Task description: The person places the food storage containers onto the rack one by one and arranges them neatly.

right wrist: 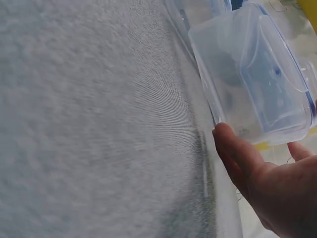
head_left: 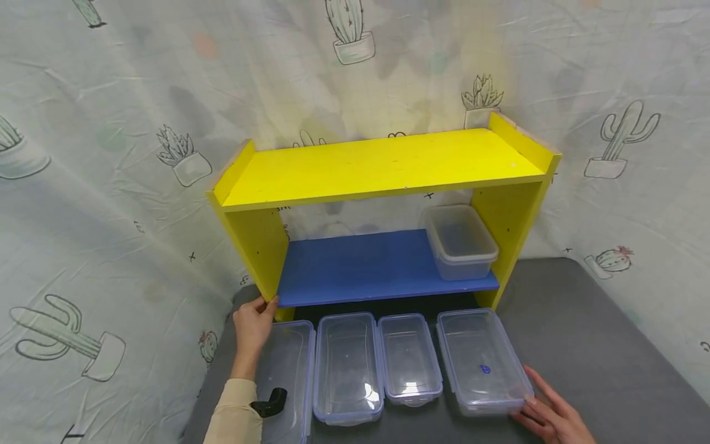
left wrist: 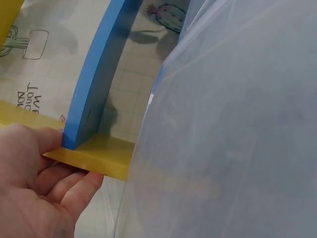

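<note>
At the lower left of the shelf unit, my left hand [head_left: 252,336] grips the edge of the yellow side panel [head_left: 257,259], thumb beside the end of the blue shelf [left wrist: 96,84] and fingers curled under the panel. A clear lidded plastic container [head_left: 477,351] stands farthest right in the front row, a small blue mark on its lid. My right hand [head_left: 554,413] holds its near right corner, with fingers low against the box and the thumb higher in the right wrist view. Close to my left hand lies a wide clear container [head_left: 299,382], partly hidden by the forearm.
Two more clear lidded containers, one longer [head_left: 348,364] and one shorter [head_left: 410,354], stand mid-row before the shelf. Another container [head_left: 463,240] sits on the blue shelf at the right. The yellow top shelf [head_left: 383,166] overhangs it. A cactus-print cloth [head_left: 127,246] hangs around the grey tabletop [head_left: 588,345].
</note>
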Available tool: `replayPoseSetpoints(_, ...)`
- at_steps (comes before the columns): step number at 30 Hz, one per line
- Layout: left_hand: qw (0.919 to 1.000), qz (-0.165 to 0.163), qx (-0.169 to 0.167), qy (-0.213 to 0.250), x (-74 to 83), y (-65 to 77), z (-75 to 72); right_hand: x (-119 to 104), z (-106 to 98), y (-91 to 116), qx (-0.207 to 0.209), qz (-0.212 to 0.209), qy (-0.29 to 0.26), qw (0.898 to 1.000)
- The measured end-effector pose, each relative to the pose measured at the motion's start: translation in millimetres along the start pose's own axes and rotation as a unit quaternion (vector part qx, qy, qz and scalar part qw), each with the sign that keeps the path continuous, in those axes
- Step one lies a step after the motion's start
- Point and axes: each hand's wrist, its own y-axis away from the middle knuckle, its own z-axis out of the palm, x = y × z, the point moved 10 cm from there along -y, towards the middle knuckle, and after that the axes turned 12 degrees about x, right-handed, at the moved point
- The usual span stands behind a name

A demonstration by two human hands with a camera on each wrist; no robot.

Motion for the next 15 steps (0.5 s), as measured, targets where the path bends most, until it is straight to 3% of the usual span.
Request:
replayPoseSetpoints(3,1.0,0.0,-0.003,-0.003,0.0,-0.3,0.6,3.7,-3.2,3.1,0.019,0.024,-0.021,0.999)
replayPoseSetpoints(15,0.9999,0.009,-0.005,0.004,1.5,0.0,-1.2,2.8,15.8,12.4,-0.043,0.062,-0.109,0.991)
